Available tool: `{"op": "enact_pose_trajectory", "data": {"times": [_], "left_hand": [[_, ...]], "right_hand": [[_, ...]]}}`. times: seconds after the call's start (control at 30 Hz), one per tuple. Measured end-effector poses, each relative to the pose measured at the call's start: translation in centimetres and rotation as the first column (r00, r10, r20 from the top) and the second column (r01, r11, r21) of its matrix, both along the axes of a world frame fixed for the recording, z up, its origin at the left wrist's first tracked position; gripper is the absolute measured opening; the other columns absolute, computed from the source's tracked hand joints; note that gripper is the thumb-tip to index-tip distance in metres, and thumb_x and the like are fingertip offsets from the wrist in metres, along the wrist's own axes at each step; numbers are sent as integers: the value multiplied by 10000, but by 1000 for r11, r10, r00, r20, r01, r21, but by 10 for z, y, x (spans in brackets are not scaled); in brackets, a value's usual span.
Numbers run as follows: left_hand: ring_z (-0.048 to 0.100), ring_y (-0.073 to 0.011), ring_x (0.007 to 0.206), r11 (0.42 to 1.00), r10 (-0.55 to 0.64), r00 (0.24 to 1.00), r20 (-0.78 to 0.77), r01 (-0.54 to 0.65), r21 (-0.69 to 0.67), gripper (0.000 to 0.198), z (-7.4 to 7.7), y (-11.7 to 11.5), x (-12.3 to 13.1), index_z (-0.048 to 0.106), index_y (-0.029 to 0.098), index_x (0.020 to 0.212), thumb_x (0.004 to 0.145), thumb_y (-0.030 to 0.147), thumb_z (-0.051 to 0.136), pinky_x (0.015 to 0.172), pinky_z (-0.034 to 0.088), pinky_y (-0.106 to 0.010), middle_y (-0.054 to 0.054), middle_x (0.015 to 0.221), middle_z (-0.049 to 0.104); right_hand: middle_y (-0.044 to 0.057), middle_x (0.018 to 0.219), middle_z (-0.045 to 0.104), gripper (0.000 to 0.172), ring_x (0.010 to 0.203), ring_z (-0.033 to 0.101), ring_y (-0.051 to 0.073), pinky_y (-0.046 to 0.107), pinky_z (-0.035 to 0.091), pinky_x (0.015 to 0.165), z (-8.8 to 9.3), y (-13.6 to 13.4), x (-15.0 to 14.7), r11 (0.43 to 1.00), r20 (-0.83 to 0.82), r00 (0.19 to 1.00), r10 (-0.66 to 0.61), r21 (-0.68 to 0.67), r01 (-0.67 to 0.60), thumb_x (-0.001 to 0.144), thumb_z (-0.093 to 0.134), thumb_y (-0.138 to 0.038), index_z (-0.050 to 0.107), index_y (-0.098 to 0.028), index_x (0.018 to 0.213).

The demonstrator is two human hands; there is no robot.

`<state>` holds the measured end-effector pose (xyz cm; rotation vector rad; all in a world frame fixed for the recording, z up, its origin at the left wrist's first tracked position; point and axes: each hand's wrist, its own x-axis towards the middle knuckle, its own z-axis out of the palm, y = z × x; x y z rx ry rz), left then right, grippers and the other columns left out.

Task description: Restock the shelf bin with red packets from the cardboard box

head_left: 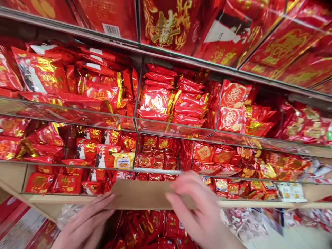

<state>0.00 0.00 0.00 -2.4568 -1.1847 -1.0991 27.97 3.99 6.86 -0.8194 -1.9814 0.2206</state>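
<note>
1 cardboard flap (142, 194) stands in front of the wooden shelf edge (249, 203), touched by the left hand (86, 221), its fingers together. The right hand (198, 207), also before that edge, has thumb and forefinger slightly apart; blur hides whether they clamp the flap. Below the edge lie red packets (147, 226); above it, a yellow Cookies packet (123, 161).

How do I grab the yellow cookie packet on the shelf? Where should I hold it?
Probably best to pinch the packet by its top edge, coming from the front and a little above. Its printed face is toward you and that edge shows, while a red packet is close on its left and a divider on its right.
</note>
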Motion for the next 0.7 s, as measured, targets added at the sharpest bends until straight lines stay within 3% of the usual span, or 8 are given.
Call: {"op": "enact_pose_trajectory", "data": {"times": [0.07,0.13,0.23,0.33,0.43,0.63,0.7], "left_hand": [[419,-182,1220,994,-106,983,-149,103,-27,456,11,31,26,531,284,1139,765,38,445,985,422,-341,17,1302,509],[372,-197,1252,991,-136,964,-228,133,-28,463,24,63,61,501,201,1181,767,19,404,1032,355,-386,-48,1287,525],[357,-236,1253,981,-21,975,-221,-22,-190,419,38,105,105,453,130,1219,805,118,386,1044,311,-431,-117,1308,482],[503,-258,1090,958,114,980,-166,-152,-244,339,41,127,122,516,107,1116,842,172,329,923,422,-443,-152,1137,570],[556,-245,948,931,168,976,-139,-204,-302,294,39,132,121,558,153,1024,826,172,341,806,476,-408,-118,1021,596],[538,-258,980,885,179,979,-99,-204,-418,286,37,131,119,587,194,981,794,181,371,819,457,-408,-99,1081,583],[519,-275,1045,864,201,977,-66,-208,-457,333,37,133,120,552,184,1072,775,183,400,855,443,-421,-114,1155,552]], "right_hand": [[27,743,595,76,740,549,157,297,460,663,2,40,-24,997,152,986,-66,-39,73,824,504,-221,558,-196,776],[61,955,611,147,928,529,161,294,423,818,1,90,-42,975,427,891,-155,-81,209,838,461,-165,568,-171,940],[108,1067,591,218,1020,511,207,348,397,869,-5,162,-57,941,558,805,-199,-122,317,822,483,-145,566,-145,1024],[105,1076,585,235,985,543,220,394,428,830,-12,208,-63,907,607,765,-215,-167,386,826,525,-241,562,-139,1034],[82,1145,544,306,1020,528,211,426,417,862,-21,226,-68,887,628,748,-215,-194,418,833,530,-338,538,-156,1078],[96,1175,534,328,1054,507,225,413,397,884,-27,225,-70,886,581,788,-204,-234,401,818,545,-320,528,-156,1101],[106,1142,559,320,1033,521,226,393,408,865,-22,223,-66,883,543,812,-213,-248,398,821,534,-324,538,-144,1086]]}}
